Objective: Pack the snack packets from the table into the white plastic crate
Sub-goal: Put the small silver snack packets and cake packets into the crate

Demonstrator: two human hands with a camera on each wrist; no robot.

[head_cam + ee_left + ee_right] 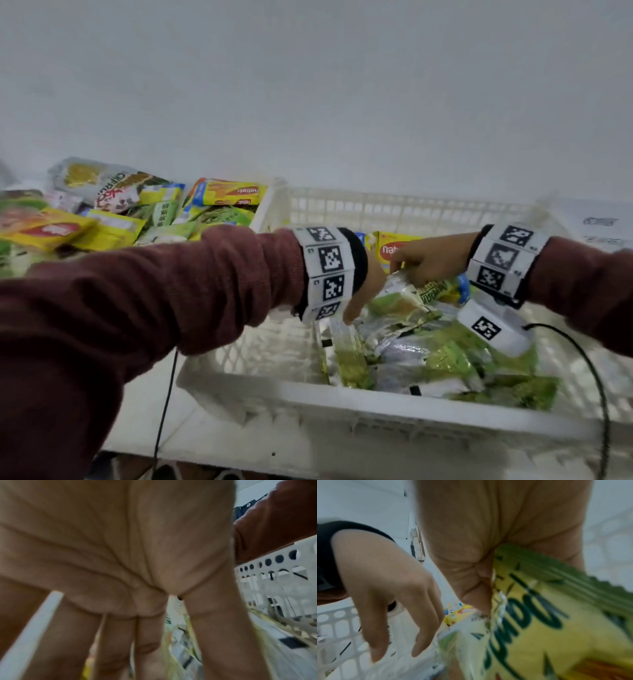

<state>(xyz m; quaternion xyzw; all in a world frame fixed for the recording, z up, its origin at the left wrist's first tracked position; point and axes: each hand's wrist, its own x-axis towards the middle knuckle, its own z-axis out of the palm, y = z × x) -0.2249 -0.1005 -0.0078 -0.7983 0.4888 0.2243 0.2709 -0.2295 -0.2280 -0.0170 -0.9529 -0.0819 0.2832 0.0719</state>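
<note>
The white plastic crate (342, 394) stands in front of me with several green and silver snack packets (445, 356) lying in its right half. My right hand (421, 263) grips a yellow-green packet (435, 291) by its upper end, low over the ones inside; in the right wrist view this packet (539, 615) shows dark green lettering and a serrated green edge under the hand (479, 547). My left hand (359, 305) reaches into the crate just left of it, fingers (214, 635) straight and pointing down, holding nothing. A yellow packet (387, 250) lies against the far wall.
A pile of yellow, green and silver snack packets (120, 212) covers the table left of the crate. A black cable (596, 377) hangs from my right wrist across the crate's near right corner. A white printed sheet (599, 222) lies beyond the crate on the right.
</note>
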